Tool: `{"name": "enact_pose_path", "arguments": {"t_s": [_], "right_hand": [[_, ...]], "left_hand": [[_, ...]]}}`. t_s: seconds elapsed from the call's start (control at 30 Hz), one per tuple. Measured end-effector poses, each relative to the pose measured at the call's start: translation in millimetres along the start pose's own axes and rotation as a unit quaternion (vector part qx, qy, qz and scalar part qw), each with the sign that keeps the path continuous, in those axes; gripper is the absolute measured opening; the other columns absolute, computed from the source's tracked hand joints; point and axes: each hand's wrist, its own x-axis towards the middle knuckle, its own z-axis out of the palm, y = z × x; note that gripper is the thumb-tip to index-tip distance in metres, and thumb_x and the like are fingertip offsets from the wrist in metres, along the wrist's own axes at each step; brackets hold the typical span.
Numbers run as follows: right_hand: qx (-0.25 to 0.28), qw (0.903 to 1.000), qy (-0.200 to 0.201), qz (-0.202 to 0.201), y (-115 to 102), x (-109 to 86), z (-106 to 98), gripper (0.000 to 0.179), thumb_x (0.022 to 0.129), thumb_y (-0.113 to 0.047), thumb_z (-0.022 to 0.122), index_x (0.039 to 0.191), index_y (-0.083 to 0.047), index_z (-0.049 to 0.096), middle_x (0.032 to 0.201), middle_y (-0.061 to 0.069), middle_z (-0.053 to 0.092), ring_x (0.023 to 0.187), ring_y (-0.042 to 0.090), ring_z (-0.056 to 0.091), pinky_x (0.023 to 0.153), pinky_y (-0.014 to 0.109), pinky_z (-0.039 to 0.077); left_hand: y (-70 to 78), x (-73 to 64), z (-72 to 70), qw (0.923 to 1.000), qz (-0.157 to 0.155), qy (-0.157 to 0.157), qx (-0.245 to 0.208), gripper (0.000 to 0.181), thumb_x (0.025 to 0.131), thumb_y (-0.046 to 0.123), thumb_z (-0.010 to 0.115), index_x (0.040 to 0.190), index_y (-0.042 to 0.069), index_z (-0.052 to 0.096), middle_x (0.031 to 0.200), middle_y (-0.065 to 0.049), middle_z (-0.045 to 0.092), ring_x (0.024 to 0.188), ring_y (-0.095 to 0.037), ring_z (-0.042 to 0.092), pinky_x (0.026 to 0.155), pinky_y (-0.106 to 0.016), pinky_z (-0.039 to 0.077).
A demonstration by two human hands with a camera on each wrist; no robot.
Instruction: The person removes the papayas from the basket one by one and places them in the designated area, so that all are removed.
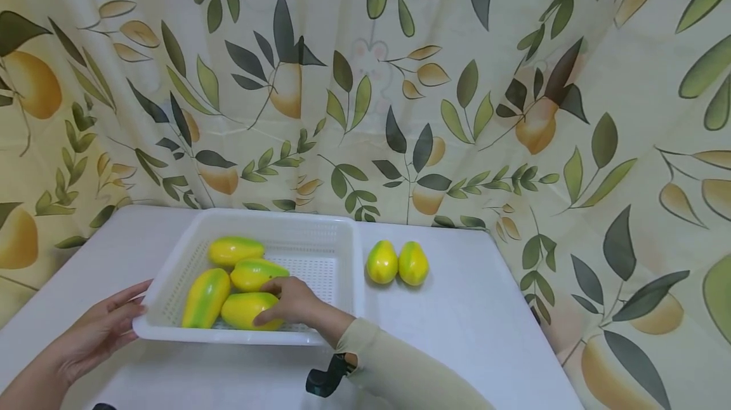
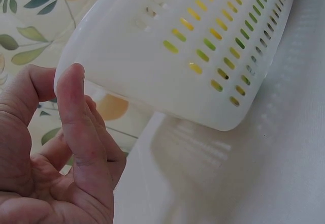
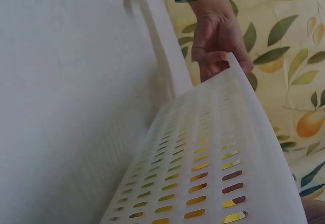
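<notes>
While the left hand pinched the near left corner of the white basket between thumb and fingers, the right hand reached in over the near rim, its thumb and fingers curled about the near right fruit; how firmly it gripped could not be told. That yellow-green fruit lay inside the basket, on its floor. Around it in the basket were the near left fruit, the middle fruit just beyond, and the far fruit toward the back; the basket's right part held none. Outside, just right of the basket, the pair of fruits sat side by side on the white table. As far as the arrangement could be judged, four pieces were already inside and two remained out, untouched by either hand. Beyond the table's far edge hung a leaf-and-fruit patterned curtain.
</notes>
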Motion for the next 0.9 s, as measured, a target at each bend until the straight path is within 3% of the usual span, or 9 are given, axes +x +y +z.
{"name": "enact_pose_path", "arguments": {"t_s": [0.13,0.57,0.9], "right_hand": [[-0.002,1.0,0.0,-0.001,-0.7,-0.1,-1.0,0.06,0.069,-0.024,0.089,0.123,-0.014,0.067,0.113,-0.008,0.067,0.096,0.008,0.057,0.087,0.024,0.052],[-0.006,0.9999,-0.003,0.009,1.0,1.7,-3.7,0.06,0.068,-0.026,0.089,0.123,-0.016,0.067,0.115,-0.006,0.067,0.096,0.01,0.056,0.09,0.029,0.051],[0.038,0.999,-0.006,0.022,1.5,-4.4,-7.9,0.06,0.068,-0.026,0.088,0.123,-0.015,0.067,0.111,0.0,0.065,0.095,0.014,0.056,0.085,0.033,0.053]], "left_hand": [[3.0,0.9,1.4,0.9999,-0.009,0.011,-0.002,0.042,0.102,0.012,0.05,0.101,0.05,0.068,0.103,0.012,0.068,0.093,-0.016,0.071,0.081,-0.031,0.06],[2.1,-0.1,-0.8,0.9999,0.006,-0.013,-0.008,0.045,0.102,0.009,0.047,0.104,0.048,0.069,0.105,0.015,0.068,0.093,-0.016,0.071,0.079,-0.029,0.06],[2.2,-1.3,-0.8,1.0,0.006,-0.002,0.0,0.045,0.102,0.01,0.048,0.104,0.049,0.068,0.105,0.016,0.068,0.092,-0.016,0.071,0.077,-0.029,0.06]]}}
